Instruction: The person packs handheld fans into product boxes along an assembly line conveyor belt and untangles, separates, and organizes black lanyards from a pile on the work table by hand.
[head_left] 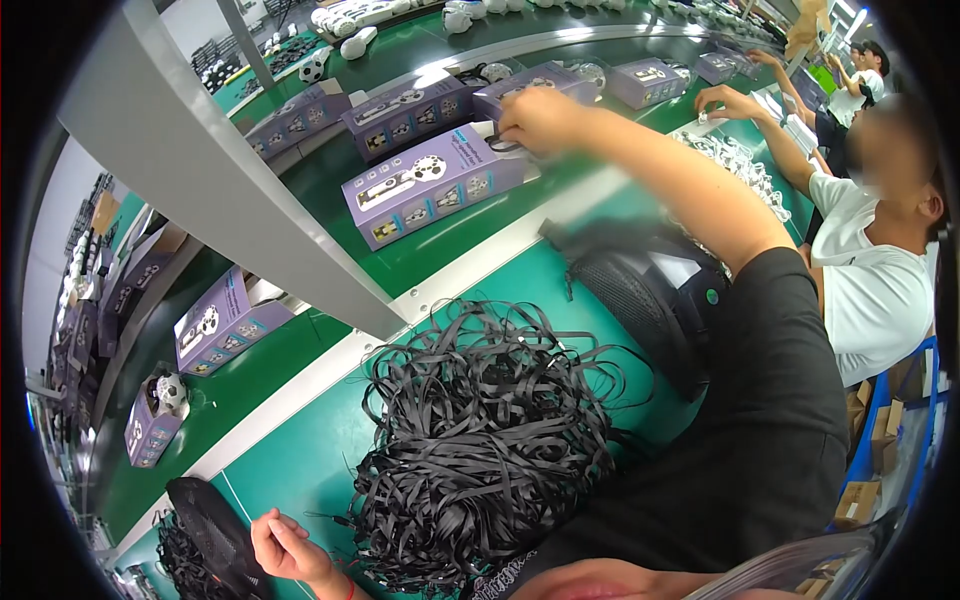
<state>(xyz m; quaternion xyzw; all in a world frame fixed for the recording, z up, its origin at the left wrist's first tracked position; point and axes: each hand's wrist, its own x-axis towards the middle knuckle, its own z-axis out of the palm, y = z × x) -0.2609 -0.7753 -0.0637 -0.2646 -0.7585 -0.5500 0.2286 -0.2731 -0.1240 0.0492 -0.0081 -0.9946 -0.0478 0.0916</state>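
One risk: skewing purple printed cardboard box (432, 188) by brushing its open end with right hand (540, 122), one o'clock, hold unclear; left hand (285, 548), seven o'clock, curled, contents unclear.

The strap pile (485, 440) lies on the worktable (295, 440) and serves as the reference. Behind the pile, the rail (500, 252) borders the conveyor (410, 262). The post (210, 170) stands at the rail, behind and left of the pile. The front box (435, 185) sits on the conveyor, directly behind the pile; the right hand (545, 120) is positioned behind and right of the pile. The mesh bag (650, 310) lies on the worktable, right of and behind the pile. The left hand (285, 548) is left of the pile.
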